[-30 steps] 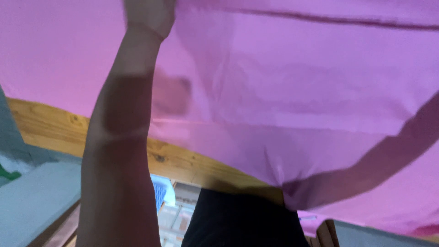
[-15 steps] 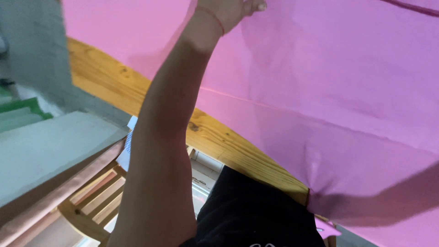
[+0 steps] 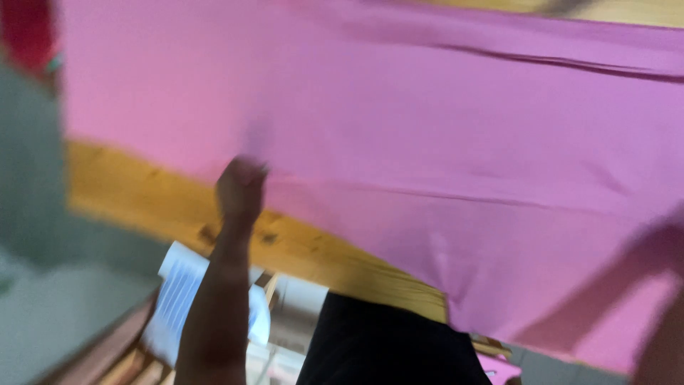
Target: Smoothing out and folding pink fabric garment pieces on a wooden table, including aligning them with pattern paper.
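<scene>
A large pink cloth [image 3: 427, 121] lies spread over a wooden table [image 3: 142, 192] and fills most of the view. My left hand [image 3: 241, 187] sits at the cloth's near edge with its fingers curled on the hem; the picture is blurred. My right forearm [image 3: 662, 349] rises at the lower right. The right hand itself is behind the hanging cloth and shows only as a dark shape through the fabric.
The table's yellow wooden edge [image 3: 342, 267] runs diagonally below the cloth. Under my left arm there is a white and blue sheet [image 3: 178, 292] on a wooden chair or frame. My black garment [image 3: 385, 342] is at the bottom. A grey floor [image 3: 43, 314] lies to the left.
My left hand has drawn back from far out on the cloth to its near edge. The view has swung so more of the cloth's upper part shows.
</scene>
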